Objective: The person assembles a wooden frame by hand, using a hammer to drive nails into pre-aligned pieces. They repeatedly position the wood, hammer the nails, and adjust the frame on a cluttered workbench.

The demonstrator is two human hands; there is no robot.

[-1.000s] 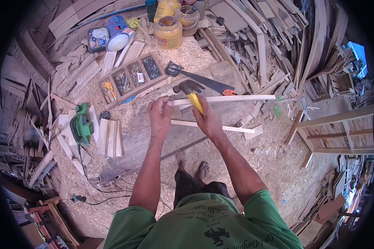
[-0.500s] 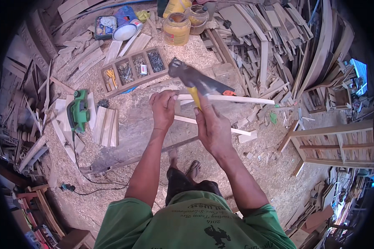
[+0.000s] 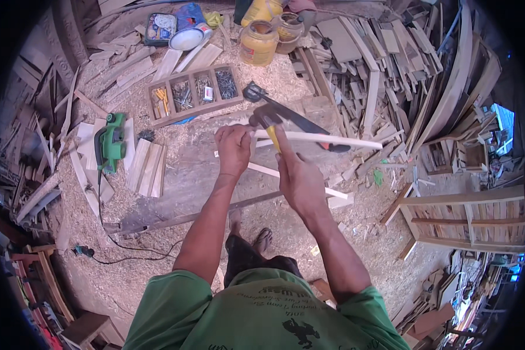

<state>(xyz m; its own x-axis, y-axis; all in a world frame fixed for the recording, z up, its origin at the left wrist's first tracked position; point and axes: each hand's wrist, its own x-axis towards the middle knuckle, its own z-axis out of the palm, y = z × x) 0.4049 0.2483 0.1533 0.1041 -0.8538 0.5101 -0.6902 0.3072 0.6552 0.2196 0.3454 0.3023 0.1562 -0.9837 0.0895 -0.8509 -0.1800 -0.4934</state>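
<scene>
Lowered since the earlier frame, the hammer (image 3: 266, 116), its yellow handle held in the right hand (image 3: 300, 184), now has its dark head close to the pale, narrow wood strip (image 3: 335, 139). I see the left hand (image 3: 234, 150) closed around the strip's left end, over the workbench (image 3: 193, 181); beyond lie a handsaw (image 3: 300, 121) and a divided wooden box (image 3: 198, 111).

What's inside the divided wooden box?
The wooden box holds, left to right: yellow sticks, grey metal pieces, a small white carton, and dark nail-like pieces. Whatever lies beneath these is covered.
</scene>
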